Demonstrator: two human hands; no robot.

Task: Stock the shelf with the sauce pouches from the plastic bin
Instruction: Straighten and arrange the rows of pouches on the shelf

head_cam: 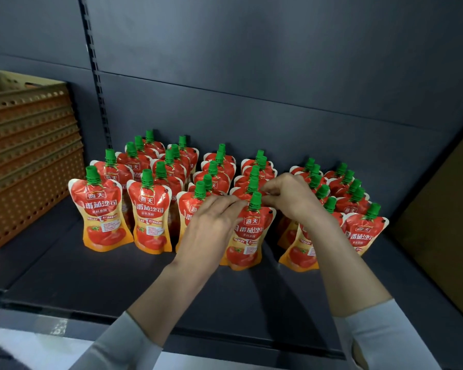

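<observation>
Several red sauce pouches with green caps stand upright in rows on the dark shelf (pixel 96 279). The front pouch of the fourth row (pixel 247 236) stands between my hands. My left hand (pixel 211 222) pinches its upper left shoulder. My right hand (pixel 289 196) pinches the top by the green cap from the right. Other front pouches stand at the left (pixel 102 217), next to it (pixel 151 222) and at the far right (pixel 364 231). The plastic bin itself is not identifiable apart from the crates at the left.
A stack of orange perforated plastic crates (pixel 27 161) stands on the shelf at the left. A slotted upright (pixel 96 76) runs up the grey back panel. A brown board (pixel 444 236) leans at the right. Bare shelf lies in front of the pouches.
</observation>
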